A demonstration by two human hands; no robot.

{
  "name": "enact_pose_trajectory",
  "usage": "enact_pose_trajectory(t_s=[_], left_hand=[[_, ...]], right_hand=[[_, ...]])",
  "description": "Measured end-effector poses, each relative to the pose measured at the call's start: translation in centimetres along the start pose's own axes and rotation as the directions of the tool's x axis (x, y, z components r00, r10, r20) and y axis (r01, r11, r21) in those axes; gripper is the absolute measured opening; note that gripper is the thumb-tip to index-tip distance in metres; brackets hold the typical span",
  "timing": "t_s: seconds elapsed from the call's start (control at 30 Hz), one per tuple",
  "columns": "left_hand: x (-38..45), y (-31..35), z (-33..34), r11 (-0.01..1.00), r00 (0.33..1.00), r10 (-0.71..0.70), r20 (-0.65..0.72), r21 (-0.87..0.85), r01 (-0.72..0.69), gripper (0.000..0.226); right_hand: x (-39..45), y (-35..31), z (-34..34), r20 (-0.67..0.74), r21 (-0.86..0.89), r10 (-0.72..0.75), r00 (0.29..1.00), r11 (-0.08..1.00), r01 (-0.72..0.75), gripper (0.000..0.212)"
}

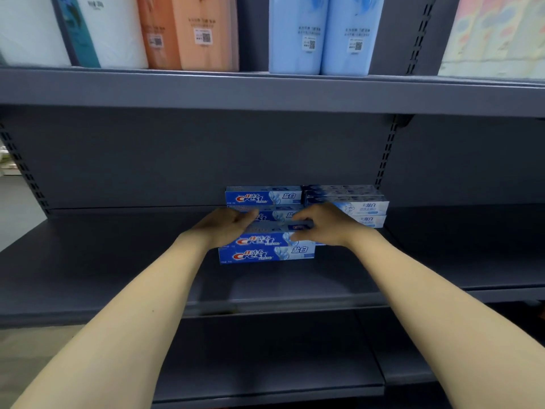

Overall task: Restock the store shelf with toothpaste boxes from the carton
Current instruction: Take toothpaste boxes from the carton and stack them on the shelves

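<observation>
Blue Crest toothpaste boxes lie lengthwise on the dark grey middle shelf (118,261). A front stack has a bottom box (267,255) and a top box (265,236) above it. My left hand (227,224) holds the top box at its left end and my right hand (323,224) at its right end. Behind stands a rear stack of Crest boxes (262,196). To its right lies a stack of paler toothpaste boxes (358,202). The carton is out of view.
The upper shelf (265,93) carries tall packs: white (112,31), orange (188,31), light blue (321,33) and a patterned one (498,33). A lower shelf (265,364) sits below. Slotted uprights (386,152) stand at the back.
</observation>
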State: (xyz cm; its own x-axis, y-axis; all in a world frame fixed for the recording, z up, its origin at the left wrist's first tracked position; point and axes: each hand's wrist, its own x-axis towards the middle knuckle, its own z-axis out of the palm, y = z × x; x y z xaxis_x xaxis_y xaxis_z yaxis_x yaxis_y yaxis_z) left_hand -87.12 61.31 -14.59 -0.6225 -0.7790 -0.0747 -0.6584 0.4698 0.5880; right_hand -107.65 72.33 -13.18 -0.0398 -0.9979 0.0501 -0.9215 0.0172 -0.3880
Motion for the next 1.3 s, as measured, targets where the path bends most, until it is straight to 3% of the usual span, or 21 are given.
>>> enact_pose_trajectory(t_s=[0.07,0.13,0.3,0.37,0.43,0.6,0.73,0.87,1.07,1.3], left_hand=[[-0.4,0.2,-0.4,0.995,0.998,0.057,-0.006,0.076,-0.056,0.054],[-0.7,0.3,-0.7,0.955,0.992,0.122,-0.023,0.275,-0.111,0.05],[-1.4,-0.8,0.7,0.788,0.977,0.211,0.038,0.585,-0.193,0.084],[-1.4,-1.6,1.8,0.732,0.969,0.248,0.012,0.652,-0.196,0.086],[-1.3,-2.6,3.1,0.731,0.955,0.289,-0.066,0.659,-0.176,0.08],[-1.0,-4.2,5.7,0.627,0.825,0.508,-0.247,0.762,-0.158,0.086],[-0.9,-3.8,6.8,0.597,0.742,0.608,-0.282,0.779,-0.193,0.1],[-0.3,-3.6,7.2,0.614,0.743,0.601,-0.294,0.765,-0.194,0.105],[1.0,-3.7,7.2,0.649,0.761,0.568,-0.314,0.739,-0.179,0.109],[3.3,-3.9,7.0,0.698,0.762,0.528,-0.376,0.704,-0.136,0.094]], right_hand=[[0.4,-0.2,0.2,-0.044,0.02,0.023,0.999,1.0,-0.022,0.04],[0.8,-0.4,0.7,-0.056,0.008,0.021,0.998,1.0,-0.021,0.043],[0.7,-0.4,2.1,-0.03,-0.068,0.02,0.999,0.997,-0.022,0.035],[0.6,-0.2,2.6,-0.053,-0.099,0.007,0.999,0.995,-0.012,0.036],[0.5,0.0,3.0,-0.078,-0.194,-0.017,0.997,0.981,0.002,0.046],[-0.2,1.2,5.1,-0.139,-0.434,-0.259,0.956,0.884,0.176,0.051],[-0.5,2.4,6.5,-0.114,-0.49,-0.236,0.965,0.859,0.152,0.072],[0.1,2.6,7.6,-0.194,-0.573,-0.268,0.944,0.812,0.113,0.089],[1.8,2.9,8.1,-0.303,-0.56,-0.312,0.9,0.823,0.096,0.088],[4.2,3.3,8.2,-0.335,-0.535,-0.286,0.898,0.842,0.068,0.088]])
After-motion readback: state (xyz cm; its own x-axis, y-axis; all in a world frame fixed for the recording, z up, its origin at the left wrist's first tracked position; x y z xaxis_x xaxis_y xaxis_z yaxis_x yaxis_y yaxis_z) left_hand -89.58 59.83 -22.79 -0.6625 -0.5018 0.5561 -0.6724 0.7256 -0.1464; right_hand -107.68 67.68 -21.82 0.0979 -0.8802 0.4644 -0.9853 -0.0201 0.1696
